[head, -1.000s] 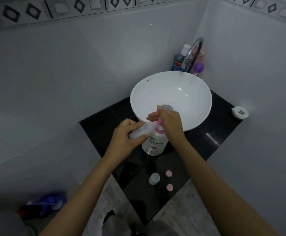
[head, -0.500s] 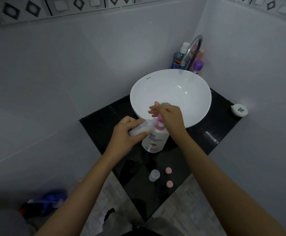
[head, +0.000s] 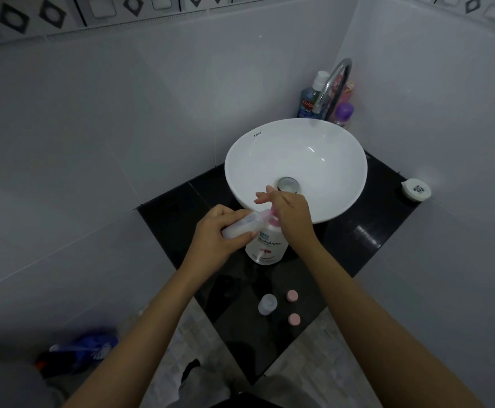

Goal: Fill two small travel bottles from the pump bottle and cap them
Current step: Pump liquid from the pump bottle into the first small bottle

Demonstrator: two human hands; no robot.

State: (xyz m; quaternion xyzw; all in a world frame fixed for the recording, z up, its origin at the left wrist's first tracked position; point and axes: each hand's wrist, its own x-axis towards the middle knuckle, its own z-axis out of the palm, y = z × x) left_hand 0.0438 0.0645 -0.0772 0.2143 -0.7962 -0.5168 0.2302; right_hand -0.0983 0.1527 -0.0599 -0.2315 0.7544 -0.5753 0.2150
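The left hand (head: 217,240) is wrapped around a small clear travel bottle (head: 242,226), fingers curled over its body and thumb under it, so that the bottle lies tilted almost on its side with its open mouth pointing toward the pink pump head (head: 271,216). That tilt looks chosen to bring the mouth up against the nozzle, though the contact itself is hidden behind the knuckles. The right hand (head: 292,214) rests on top of the pump, palm down, its fingers (head: 265,197) spread and nearly straight, gripping nothing; the heel of the hand seems to do the pressing (a flat palm gives a steadier push than fingertips). The pump bottle (head: 267,247) stands upright on the black counter (head: 175,210) directly beneath both hands, just in front of the white basin (head: 343,172), probably so that any drips fall on a wipeable surface.

Nearer the person than either hand, well clear of the fingers, the second travel bottle (head: 267,304) stands upright and uncapped, with two pink caps (head: 292,295) lying loose just to its right. They appear set out within easy reach for later.

Judging by this, the first bottle is being filled; how full it is cannot be read through the plastic. The main risk is the mouth slipping off the nozzle during a stroke.
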